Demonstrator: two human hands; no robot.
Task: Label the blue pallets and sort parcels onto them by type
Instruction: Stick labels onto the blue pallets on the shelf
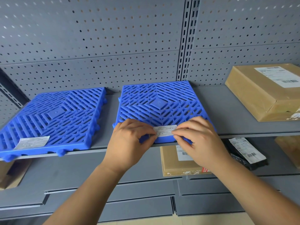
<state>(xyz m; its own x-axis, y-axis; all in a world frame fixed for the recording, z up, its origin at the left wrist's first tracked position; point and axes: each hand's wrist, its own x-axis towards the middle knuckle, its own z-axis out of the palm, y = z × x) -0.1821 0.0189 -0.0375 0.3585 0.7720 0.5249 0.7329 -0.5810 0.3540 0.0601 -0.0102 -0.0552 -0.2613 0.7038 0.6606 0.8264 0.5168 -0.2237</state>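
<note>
Two blue grid pallets lie side by side on a grey shelf. The left pallet (pixel 53 117) carries a white label (pixel 31 142) near its front left corner. On the front edge of the right pallet (pixel 159 103) lies a second white label (pixel 164 130). My left hand (pixel 129 143) pinches that label's left end. My right hand (pixel 199 143) pinches its right end. My fingers cover both ends of the label.
A brown cardboard parcel (pixel 263 91) with a shipping label sits on the same shelf (pixel 235 111) at the right. On the shelf below lie another brown parcel (pixel 178 163), a black bag parcel (pixel 248 153) and a cardboard box (pixel 11 174) at far left. Perforated grey panels form the back wall.
</note>
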